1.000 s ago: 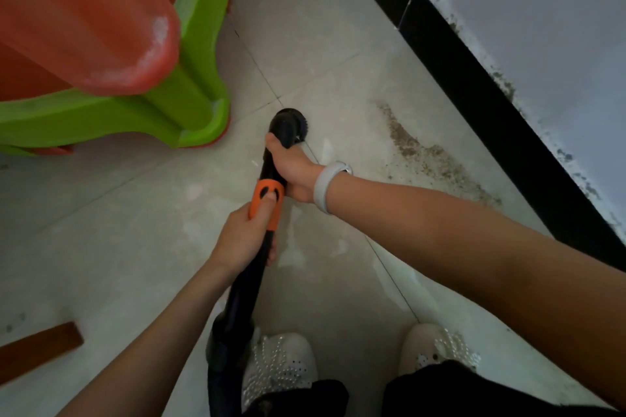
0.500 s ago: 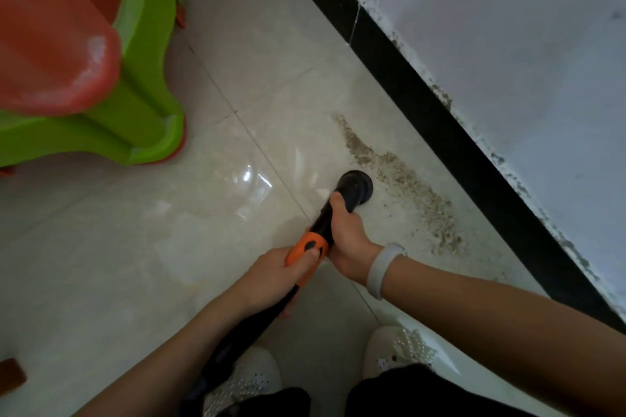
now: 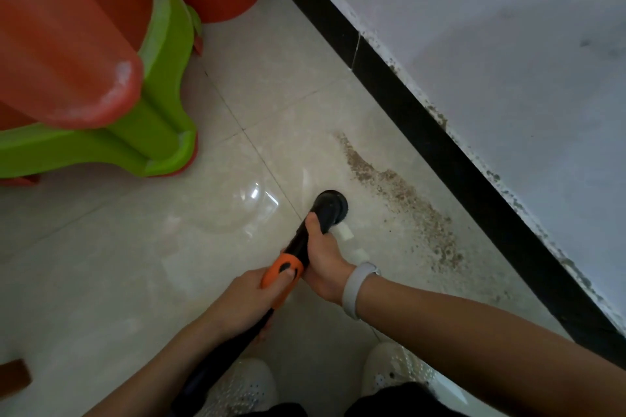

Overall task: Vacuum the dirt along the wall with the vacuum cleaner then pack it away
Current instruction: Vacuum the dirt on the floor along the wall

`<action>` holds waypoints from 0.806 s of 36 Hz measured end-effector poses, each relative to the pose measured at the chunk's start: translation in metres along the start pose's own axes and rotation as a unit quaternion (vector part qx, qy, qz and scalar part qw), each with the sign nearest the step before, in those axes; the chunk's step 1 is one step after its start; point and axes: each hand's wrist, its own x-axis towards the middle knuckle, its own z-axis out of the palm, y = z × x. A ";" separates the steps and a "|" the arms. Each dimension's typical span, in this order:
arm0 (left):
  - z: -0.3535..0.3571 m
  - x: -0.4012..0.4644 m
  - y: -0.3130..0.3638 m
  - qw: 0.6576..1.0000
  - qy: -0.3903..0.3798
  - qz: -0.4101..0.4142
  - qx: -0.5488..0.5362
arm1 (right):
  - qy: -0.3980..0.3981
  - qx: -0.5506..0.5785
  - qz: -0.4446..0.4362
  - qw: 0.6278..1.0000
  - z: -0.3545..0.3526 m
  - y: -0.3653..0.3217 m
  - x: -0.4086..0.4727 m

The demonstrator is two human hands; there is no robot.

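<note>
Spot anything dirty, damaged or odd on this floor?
Yes. A streak of brown dirt lies on the tile beside the black baseboard, right of the vacuum nozzle. The wall edge above looks stained.

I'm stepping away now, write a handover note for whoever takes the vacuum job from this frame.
Left hand grips the orange handle, thumb on its button. Right hand grips the black tube behind the nozzle. The nozzle sits on the tile beside the dirt strip along the black skirting, not yet on it. Dirt looks untouched. Left: vacuum the whole strip, then pack the vacuum away.
</note>
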 end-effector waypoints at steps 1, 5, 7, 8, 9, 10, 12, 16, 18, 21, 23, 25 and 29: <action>0.000 -0.002 -0.003 1.000 0.020 0.001 0.008 | -0.011 0.001 0.002 1.000 0.004 0.002 -0.002; -0.004 -0.008 -0.012 0.996 0.092 -0.002 0.020 | -0.059 -0.003 0.021 0.998 0.019 -0.001 -0.007; -0.007 -0.008 -0.012 0.993 0.115 -0.002 0.020 | -0.074 -0.016 0.024 0.997 0.028 -0.006 -0.008; -0.009 -0.006 -0.011 0.992 0.122 -0.001 0.019 | -0.079 -0.028 0.023 0.996 0.032 -0.010 -0.007; -0.011 -0.003 -0.008 0.992 0.126 0.001 0.015 | -0.081 -0.044 0.016 0.996 0.035 -0.015 -0.006; -0.013 0.002 -0.005 0.992 0.129 0.004 0.010 | -0.082 -0.060 0.007 0.995 0.037 -0.022 -0.005; -0.015 0.013 0.006 0.992 0.126 0.012 0.003 | -0.071 -0.088 -0.015 0.994 0.040 -0.037 -0.001; -0.017 0.032 0.029 0.993 0.109 0.010 -0.048 | -0.054 -0.114 -0.031 0.992 0.042 -0.067 0.010; -0.020 0.040 0.037 0.992 0.109 0.010 -0.056 | -0.059 -0.118 -0.035 0.991 0.045 -0.076 0.016; -0.029 0.050 0.047 0.992 0.112 0.009 -0.060 | -0.055 -0.125 -0.051 0.989 0.053 -0.088 0.027; -0.035 0.057 0.056 0.992 0.111 0.016 -0.050 | -0.050 -0.124 -0.063 0.989 0.058 -0.097 0.033; -0.041 0.065 0.065 0.993 0.106 0.023 -0.042 | -0.046 -0.120 -0.069 0.989 0.062 -0.108 0.037; -0.049 0.080 0.083 0.994 0.098 0.032 -0.034 | -0.040 -0.105 -0.084 0.990 0.066 -0.130 0.042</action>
